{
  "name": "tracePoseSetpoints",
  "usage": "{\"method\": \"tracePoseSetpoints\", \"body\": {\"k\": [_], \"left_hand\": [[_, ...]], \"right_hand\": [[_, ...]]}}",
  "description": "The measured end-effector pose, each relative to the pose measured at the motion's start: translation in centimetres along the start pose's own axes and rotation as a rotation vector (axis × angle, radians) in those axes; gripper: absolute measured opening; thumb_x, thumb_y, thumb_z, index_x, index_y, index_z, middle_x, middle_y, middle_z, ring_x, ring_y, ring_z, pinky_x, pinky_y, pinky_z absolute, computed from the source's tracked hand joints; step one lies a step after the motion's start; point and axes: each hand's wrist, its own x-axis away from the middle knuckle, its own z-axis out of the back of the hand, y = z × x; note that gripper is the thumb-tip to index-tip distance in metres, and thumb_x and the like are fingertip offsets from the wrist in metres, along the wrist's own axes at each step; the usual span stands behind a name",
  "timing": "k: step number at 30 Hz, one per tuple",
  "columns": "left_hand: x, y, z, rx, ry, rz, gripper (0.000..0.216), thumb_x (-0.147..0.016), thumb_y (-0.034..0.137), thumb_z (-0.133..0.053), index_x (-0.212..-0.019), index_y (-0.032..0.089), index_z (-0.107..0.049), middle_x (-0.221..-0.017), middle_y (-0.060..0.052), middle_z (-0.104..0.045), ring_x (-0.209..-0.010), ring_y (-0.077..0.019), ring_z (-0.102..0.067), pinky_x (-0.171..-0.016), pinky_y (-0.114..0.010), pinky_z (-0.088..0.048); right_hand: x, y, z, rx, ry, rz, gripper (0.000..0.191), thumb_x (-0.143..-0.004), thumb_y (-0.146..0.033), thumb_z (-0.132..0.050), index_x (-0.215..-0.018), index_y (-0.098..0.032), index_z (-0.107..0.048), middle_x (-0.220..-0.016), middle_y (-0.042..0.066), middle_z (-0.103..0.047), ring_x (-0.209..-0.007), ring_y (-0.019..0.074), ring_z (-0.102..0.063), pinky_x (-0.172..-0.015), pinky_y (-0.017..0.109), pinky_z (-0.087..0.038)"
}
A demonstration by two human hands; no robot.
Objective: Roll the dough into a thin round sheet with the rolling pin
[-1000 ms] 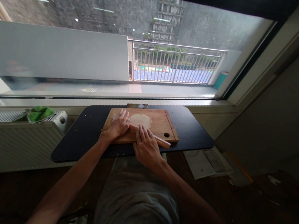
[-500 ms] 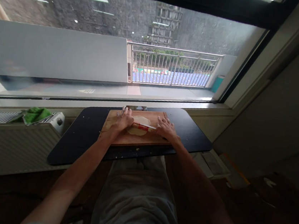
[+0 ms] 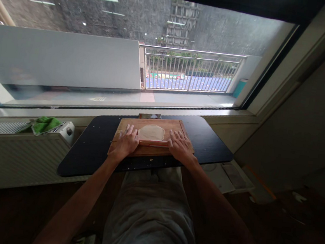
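A flat round of pale dough [image 3: 150, 132] lies on a wooden cutting board [image 3: 176, 126] that rests on a small black table [image 3: 95, 145]. A wooden rolling pin [image 3: 153, 143] lies crosswise at the near edge of the dough. My left hand [image 3: 126, 142] presses flat on the pin's left end, fingers stretched out. On the pin's right end rests my right hand [image 3: 180, 145], also flat with fingers spread. Both palms cover the ends of the pin.
A large window [image 3: 100, 52] runs behind the table, with a balcony railing [image 3: 189, 68] outside. A radiator [image 3: 15, 148] stands at the left with a green cloth [image 3: 45, 123] on top. Papers [image 3: 227, 175] lie on the floor at the right. My lap [image 3: 149, 214] is below the table.
The rolling pin has come back toward me, from the middle of the dough to its near edge. My right hand shifted from the pin's middle to its right end a second ago.
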Motion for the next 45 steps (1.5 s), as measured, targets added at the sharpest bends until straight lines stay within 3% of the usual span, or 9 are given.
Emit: {"method": "tracePoseSetpoints", "body": {"k": [6,8,11,14,20,29,35,41,45], "left_hand": [[-1.7,0.5,0.3,-0.033,0.047,0.037,0.063,-0.109,0.029,-0.033,-0.165,0.006,-0.053,-0.179,-0.025,-0.043,-0.173,-0.0406,-0.03,-0.136,-0.066,-0.035],[-3.2,0.8,0.5,-0.014,0.038,0.038,0.066,-0.107,0.026,-0.033,-0.166,0.003,-0.05,-0.179,-0.027,-0.041,-0.173,-0.0422,-0.027,-0.135,-0.067,-0.036],[-5.1,1.2,0.7,0.018,0.004,0.046,0.069,-0.104,0.02,-0.031,-0.169,-0.001,-0.045,-0.181,-0.029,-0.035,-0.175,-0.0432,-0.022,-0.135,-0.07,-0.034],[-5.6,1.2,0.5,0.048,-0.031,0.026,0.072,-0.103,0.018,-0.032,-0.173,0.002,-0.04,-0.182,-0.027,-0.034,-0.175,-0.0419,-0.021,-0.135,-0.07,-0.033],[-3.7,0.3,0.2,0.053,-0.055,0.011,0.069,-0.107,0.024,-0.031,-0.173,0.004,-0.04,-0.182,-0.025,-0.036,-0.174,-0.0399,-0.027,-0.136,-0.061,-0.035],[-0.4,0.8,-0.1,0.068,0.072,0.11,0.068,-0.112,0.031,-0.027,-0.17,0.001,-0.043,-0.179,-0.023,-0.043,-0.171,-0.0344,-0.035,-0.137,-0.055,-0.036],[1.0,0.5,-0.3,0.032,0.089,0.102,0.068,-0.111,0.03,-0.027,-0.17,0.0,-0.043,-0.179,-0.024,-0.043,-0.172,-0.0354,-0.033,-0.138,-0.058,-0.033],[-1.9,0.2,-0.1,-0.013,0.023,0.083,0.065,-0.111,0.033,-0.034,-0.168,0.006,-0.05,-0.176,-0.023,-0.049,-0.17,-0.0399,-0.035,-0.135,-0.061,-0.038],[-4.5,0.1,-0.1,-0.007,-0.019,0.054,0.063,-0.108,0.029,-0.037,-0.166,0.011,-0.054,-0.174,-0.022,-0.052,-0.17,-0.04,-0.036,-0.133,-0.061,-0.039]], "right_hand": [[-0.9,0.2,0.4,0.013,-0.025,0.054,0.066,-0.115,-0.033,-0.029,-0.176,-0.015,-0.044,-0.177,0.014,-0.051,-0.165,0.0338,-0.043,-0.136,0.049,-0.032],[-1.2,0.2,0.5,0.005,-0.036,0.029,0.066,-0.114,-0.033,-0.031,-0.177,-0.019,-0.043,-0.176,0.014,-0.052,-0.164,0.0348,-0.044,-0.134,0.052,-0.034],[-1.5,0.0,0.8,-0.006,-0.05,-0.043,0.068,-0.114,-0.033,-0.029,-0.177,-0.013,-0.041,-0.174,0.018,-0.053,-0.161,0.0375,-0.047,-0.131,0.055,-0.038],[-1.4,-0.2,0.9,-0.01,-0.055,-0.071,0.069,-0.114,-0.035,-0.028,-0.177,-0.013,-0.04,-0.176,0.018,-0.051,-0.162,0.0381,-0.046,-0.132,0.057,-0.038],[-0.7,-0.4,0.5,0.021,-0.037,-0.026,0.069,-0.114,-0.034,-0.027,-0.18,-0.017,-0.035,-0.179,0.014,-0.047,-0.166,0.0364,-0.041,-0.134,0.057,-0.033],[0.5,-0.9,0.4,-0.004,-0.026,-0.022,0.071,-0.115,-0.033,-0.025,-0.182,-0.012,-0.025,-0.176,0.016,-0.051,-0.161,0.0327,-0.047,-0.131,0.051,-0.038],[0.2,-0.6,0.2,-0.007,0.009,0.017,0.067,-0.115,-0.033,-0.028,-0.177,-0.011,-0.039,-0.167,0.016,-0.061,-0.154,0.0316,-0.052,-0.129,0.047,-0.037],[-2.2,-0.3,0.1,0.021,0.036,-0.022,0.063,-0.116,-0.037,-0.031,-0.171,-0.015,-0.052,-0.163,0.017,-0.065,-0.152,0.0337,-0.053,-0.128,0.048,-0.036],[-3.4,-0.1,0.1,-0.02,-0.003,-0.093,0.063,-0.114,-0.038,-0.035,-0.173,-0.019,-0.048,-0.164,0.016,-0.064,-0.15,0.0342,-0.056,-0.125,0.048,-0.04]]}}
